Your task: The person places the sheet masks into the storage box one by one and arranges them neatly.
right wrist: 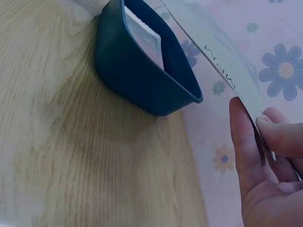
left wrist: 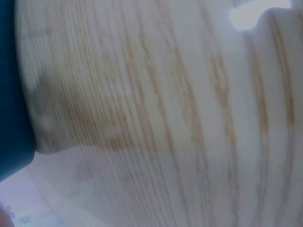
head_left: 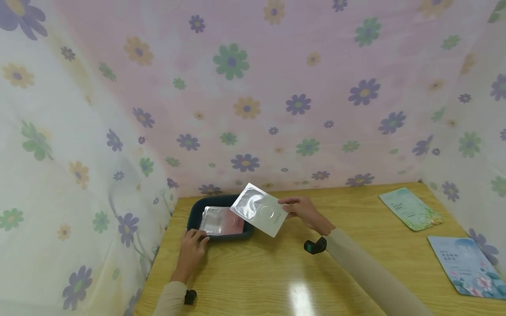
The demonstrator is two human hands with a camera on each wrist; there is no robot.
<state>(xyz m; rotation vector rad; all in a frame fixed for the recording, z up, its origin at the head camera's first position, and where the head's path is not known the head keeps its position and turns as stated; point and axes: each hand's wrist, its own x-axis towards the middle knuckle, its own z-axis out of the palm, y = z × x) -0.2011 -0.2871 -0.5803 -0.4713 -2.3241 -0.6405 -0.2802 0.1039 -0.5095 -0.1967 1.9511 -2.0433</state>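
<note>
Between the thumb and fingers of my right hand (head_left: 302, 212) is the corner of a flat silver and pale green sachet (head_left: 272, 219), like a face mask packet. The sachet is tilted above the right side of a dark blue plastic basin (head_left: 233, 237). A silver and pink sachet (head_left: 233, 223) lies inside the basin, partly covered by the raised one in the head view. My left hand (head_left: 191, 248) holds the basin's near left rim. In the right wrist view, the thumb and fingers pinch the sachet's edge (right wrist: 222, 71). The left wrist view shows mostly tabletop and the basin's side (left wrist: 14, 94).
On the right of the wooden table (head_left: 253, 272) lie a green sachet (head_left: 409, 208) and, nearer to me, a blue flowered sachet (head_left: 466, 265). Flower-printed cloth (head_left: 276, 87) hangs behind the table and at both sides.
</note>
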